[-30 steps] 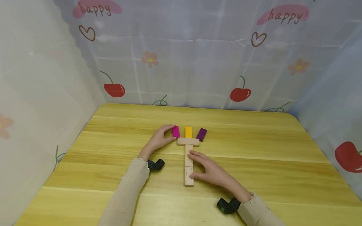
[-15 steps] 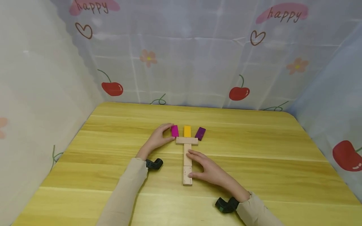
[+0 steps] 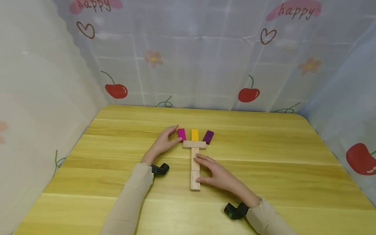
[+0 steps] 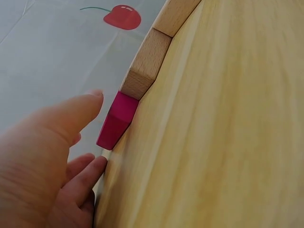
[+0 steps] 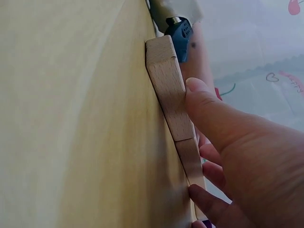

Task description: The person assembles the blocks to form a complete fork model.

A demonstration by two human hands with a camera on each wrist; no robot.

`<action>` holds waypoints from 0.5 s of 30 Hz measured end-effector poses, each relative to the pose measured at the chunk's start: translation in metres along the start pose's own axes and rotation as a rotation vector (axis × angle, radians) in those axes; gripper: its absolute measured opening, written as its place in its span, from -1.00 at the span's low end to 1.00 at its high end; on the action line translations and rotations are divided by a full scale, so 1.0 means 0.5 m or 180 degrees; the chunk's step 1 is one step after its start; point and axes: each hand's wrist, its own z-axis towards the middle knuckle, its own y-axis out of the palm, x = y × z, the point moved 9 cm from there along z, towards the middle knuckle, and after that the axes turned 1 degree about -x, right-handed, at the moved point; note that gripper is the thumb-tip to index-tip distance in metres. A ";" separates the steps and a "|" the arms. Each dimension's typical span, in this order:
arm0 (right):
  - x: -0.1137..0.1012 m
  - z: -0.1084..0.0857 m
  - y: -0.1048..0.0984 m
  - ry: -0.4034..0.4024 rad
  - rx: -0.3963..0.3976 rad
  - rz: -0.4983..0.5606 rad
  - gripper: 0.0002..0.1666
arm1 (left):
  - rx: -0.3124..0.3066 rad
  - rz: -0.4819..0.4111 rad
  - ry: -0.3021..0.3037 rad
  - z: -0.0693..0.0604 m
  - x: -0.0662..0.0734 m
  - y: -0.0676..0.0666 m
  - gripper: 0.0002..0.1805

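Observation:
On the table three wooden blocks form a T: a crosspiece block (image 3: 194, 145), an upper stem block (image 3: 195, 163) and a lower stem block (image 3: 195, 182). Beyond the crosspiece lie a magenta block (image 3: 181, 134), a yellow block (image 3: 195, 134) and a purple block (image 3: 208, 137). My left hand (image 3: 162, 142) is spread beside the magenta block; the left wrist view shows a gap between its thumb (image 4: 85, 110) and that block. Over the stem, my right hand (image 3: 220, 175) rests lightly, its thumb (image 5: 204, 97) against the lower block and fingertips at the upper one, loosely extended.
The wood-grain table (image 3: 270, 147) reaches back to a printed curtain (image 3: 188, 65) with cherries and flowers. Side curtains hang at left and right. Black wrist devices sit on the left wrist (image 3: 160, 169) and right wrist (image 3: 236, 211).
My left fingertips have spread a little away from the magenta block. The right hand stays on the stem. The head view has shifted slightly; the blocks keep their arrangement.

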 end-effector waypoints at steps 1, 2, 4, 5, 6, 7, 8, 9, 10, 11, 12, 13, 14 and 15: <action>0.000 0.000 -0.001 -0.0014 0.0007 -0.0002 -0.13 | 0.0003 -0.0005 0.0009 0.001 0.000 0.000 -0.33; 0.000 0.001 -0.001 -0.0019 0.0008 0.0001 -0.13 | 0.0004 -0.0013 0.0005 0.001 0.000 -0.001 -0.33; 0.000 0.001 -0.002 -0.0024 0.0015 0.0012 -0.14 | 0.0005 -0.0022 0.0027 0.002 0.003 0.000 -0.33; 0.001 0.001 -0.003 -0.0016 0.0014 0.0011 -0.14 | -0.0003 0.0009 0.0029 0.001 0.002 0.000 -0.33; 0.001 0.001 -0.002 -0.0006 0.0004 0.0008 -0.15 | -0.0020 0.0046 0.0029 0.001 0.002 0.002 -0.32; 0.002 0.001 -0.001 0.0006 -0.0007 0.0014 -0.15 | -0.0038 0.0079 0.0034 0.000 0.001 0.004 -0.31; 0.002 -0.001 0.000 0.0016 -0.0023 0.0025 -0.16 | -0.0059 0.0108 0.0044 -0.001 0.001 0.007 -0.30; 0.003 -0.002 0.000 0.0024 -0.0035 0.0048 -0.17 | -0.0084 0.0137 0.0059 -0.003 0.002 0.010 -0.29; 0.003 -0.005 -0.001 0.0032 -0.0035 0.0080 -0.18 | -0.0111 0.0161 0.0081 -0.005 0.002 0.014 -0.29; 0.005 -0.008 -0.003 0.0043 -0.0026 0.0101 -0.19 | -0.0140 0.0179 0.0082 -0.007 0.001 0.017 -0.28; 0.005 -0.010 -0.008 0.0041 0.0001 0.0144 -0.20 | -0.0161 0.0164 0.0094 -0.010 0.002 0.019 -0.28; 0.006 -0.013 -0.017 0.0019 0.0062 0.0164 -0.21 | -0.0175 0.0151 0.0108 -0.013 0.003 0.020 -0.28; 0.007 -0.015 -0.028 0.0003 0.0138 0.0182 -0.22 | -0.0187 0.0155 0.0096 -0.018 0.003 0.019 -0.28; 0.010 -0.017 -0.042 -0.0014 0.0244 0.0182 -0.23 | -0.0210 0.0177 0.0076 -0.023 0.003 0.018 -0.28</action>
